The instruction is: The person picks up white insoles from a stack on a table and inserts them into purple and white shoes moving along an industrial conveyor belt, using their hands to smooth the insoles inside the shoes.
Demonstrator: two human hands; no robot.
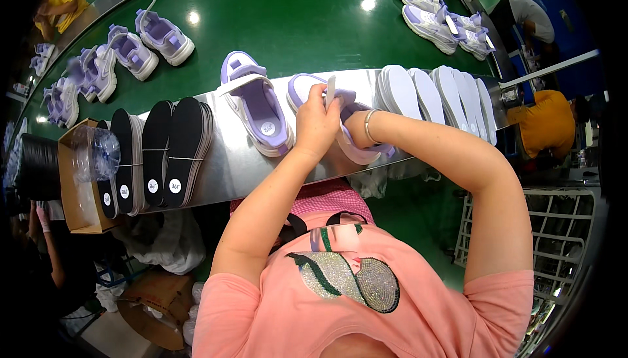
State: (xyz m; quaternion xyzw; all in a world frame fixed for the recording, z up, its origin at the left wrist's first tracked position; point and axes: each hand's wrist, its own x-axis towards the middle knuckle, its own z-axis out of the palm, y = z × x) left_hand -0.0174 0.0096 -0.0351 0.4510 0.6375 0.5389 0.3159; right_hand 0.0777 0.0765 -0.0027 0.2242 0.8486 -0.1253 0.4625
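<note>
On the metal bench in front of me lies a white and lilac sneaker, toe pointing away. My left hand is closed at its upper, fingers pinching the pale strap and holding it up. My right hand, with a bangle at the wrist, reaches into the shoe opening; its fingers are hidden inside. Just left stands a matching sneaker untouched, its strap across the front and a round label on the insole inside. Stacks of pale insoles lie close to the right of my hands.
Bundled black insoles and a carton with clear plastic occupy the bench's left. Beyond runs a green belt carrying lilac sneakers at left and more sneakers at right. A white wire rack stands right. Other people work at the edges.
</note>
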